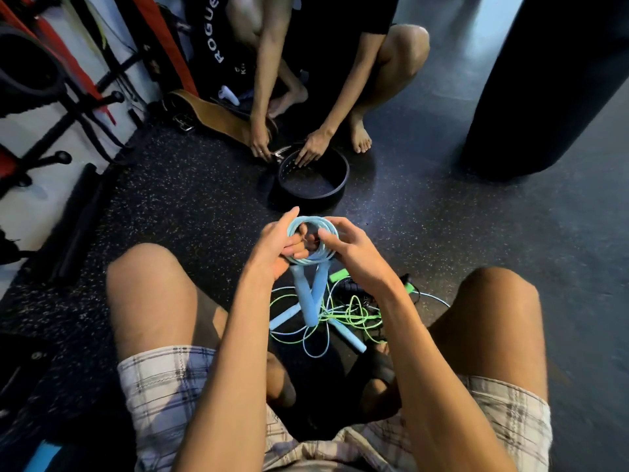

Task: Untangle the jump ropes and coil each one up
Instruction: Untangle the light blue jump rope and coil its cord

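Note:
A light blue jump rope (315, 224) is wound into a small round coil held up between both hands. My left hand (277, 247) grips the coil's left side with fingers curled through it. My right hand (347, 250) pinches the coil's right side. Its two blue handles (308, 294) hang down below the coil. On the floor between my knees lies a tangle of green rope (350, 315) and a second light blue rope (315, 349) with blue handles (347, 333) and green handles (338, 275).
Another person squats opposite, both hands on a coiled black belt (313, 178) on the speckled rubber floor. A brown leather belt (211, 114) lies at the back left beside a rack. A black punching bag (544, 83) stands at the right.

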### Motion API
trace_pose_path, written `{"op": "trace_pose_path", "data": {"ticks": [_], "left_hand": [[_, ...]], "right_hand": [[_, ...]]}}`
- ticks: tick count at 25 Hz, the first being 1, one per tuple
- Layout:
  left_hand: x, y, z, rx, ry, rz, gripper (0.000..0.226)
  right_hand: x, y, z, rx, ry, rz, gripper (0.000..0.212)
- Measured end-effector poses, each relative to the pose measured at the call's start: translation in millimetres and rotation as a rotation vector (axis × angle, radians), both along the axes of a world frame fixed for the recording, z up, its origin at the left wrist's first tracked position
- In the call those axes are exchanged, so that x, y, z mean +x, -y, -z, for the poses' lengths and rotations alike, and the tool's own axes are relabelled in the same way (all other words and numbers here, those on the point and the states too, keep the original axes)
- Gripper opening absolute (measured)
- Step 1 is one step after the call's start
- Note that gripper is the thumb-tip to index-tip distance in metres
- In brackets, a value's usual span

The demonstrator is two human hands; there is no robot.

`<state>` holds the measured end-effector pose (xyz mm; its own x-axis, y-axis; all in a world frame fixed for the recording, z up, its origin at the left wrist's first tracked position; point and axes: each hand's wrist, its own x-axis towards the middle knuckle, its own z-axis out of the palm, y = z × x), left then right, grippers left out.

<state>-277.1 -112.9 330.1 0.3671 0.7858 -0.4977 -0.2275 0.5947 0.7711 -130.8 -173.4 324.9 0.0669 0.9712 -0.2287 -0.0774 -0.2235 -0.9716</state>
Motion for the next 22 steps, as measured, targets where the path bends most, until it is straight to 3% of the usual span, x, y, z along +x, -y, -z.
{"op": "trace_pose_path", "data": {"ticks": [10, 14, 22], "left_hand": [[-81.1, -90.3, 31.8, -0.046, -0.058, -0.446, 0.044], [-123.4, -123.4, 40.8, -0.008, -0.044, -0.577, 0.029], [-226.6, -193.0, 68.1, 0.116, -0.270, -0.896, 0.026]], "right_hand": [[-86.2, -146.8, 39.2, -0.001, 0.092, -0.220, 0.022], [-126.9, -208.0, 51.2, -0.034, -0.021, -0.370, 0.023], [-235.7, -320.9, 83.3, -0.057, -0.251, -0.701, 0.027]]}}
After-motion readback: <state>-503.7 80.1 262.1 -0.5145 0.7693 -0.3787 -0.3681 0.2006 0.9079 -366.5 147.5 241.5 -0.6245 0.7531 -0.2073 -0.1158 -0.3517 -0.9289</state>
